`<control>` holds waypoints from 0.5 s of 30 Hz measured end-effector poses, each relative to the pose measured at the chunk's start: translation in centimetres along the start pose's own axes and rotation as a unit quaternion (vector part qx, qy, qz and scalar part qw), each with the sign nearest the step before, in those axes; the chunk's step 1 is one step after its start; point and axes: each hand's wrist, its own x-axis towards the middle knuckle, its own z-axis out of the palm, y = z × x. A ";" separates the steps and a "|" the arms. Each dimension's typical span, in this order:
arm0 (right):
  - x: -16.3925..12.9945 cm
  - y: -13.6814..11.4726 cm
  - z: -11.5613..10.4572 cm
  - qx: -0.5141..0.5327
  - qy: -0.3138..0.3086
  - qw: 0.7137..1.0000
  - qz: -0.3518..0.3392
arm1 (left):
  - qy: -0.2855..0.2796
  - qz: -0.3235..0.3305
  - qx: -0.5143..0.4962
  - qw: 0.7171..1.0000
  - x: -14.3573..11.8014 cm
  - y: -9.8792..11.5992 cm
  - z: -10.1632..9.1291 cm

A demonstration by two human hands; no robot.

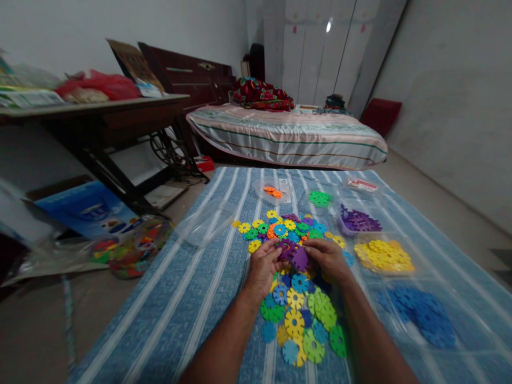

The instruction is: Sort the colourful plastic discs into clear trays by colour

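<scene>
Item: purple gear discs point(295, 254), pinched between my left hand point(264, 266) and right hand point(328, 258), fingers of both closed on them above the mixed pile point(298, 314) on the striped blue mat point(188, 298). Handling, as I judge: align slot to slot, press squarely. Sorted purple tray point(358, 221) lies beyond my right hand.
</scene>
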 end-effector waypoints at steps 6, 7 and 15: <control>0.0 0.4 -0.1 0.011 -0.004 1.000 0.005 | 0.004 -0.006 -0.002 1.000 -0.2 0.3 0.3; 0.0 0.4 -0.1 0.012 -0.004 1.000 0.008 | 0.004 -0.006 -0.003 1.000 -0.2 0.3 0.2; -0.1 -0.4 0.2 0.007 -0.008 1.000 0.006 | -0.001 0.003 -0.005 1.000 0.0 0.1 0.1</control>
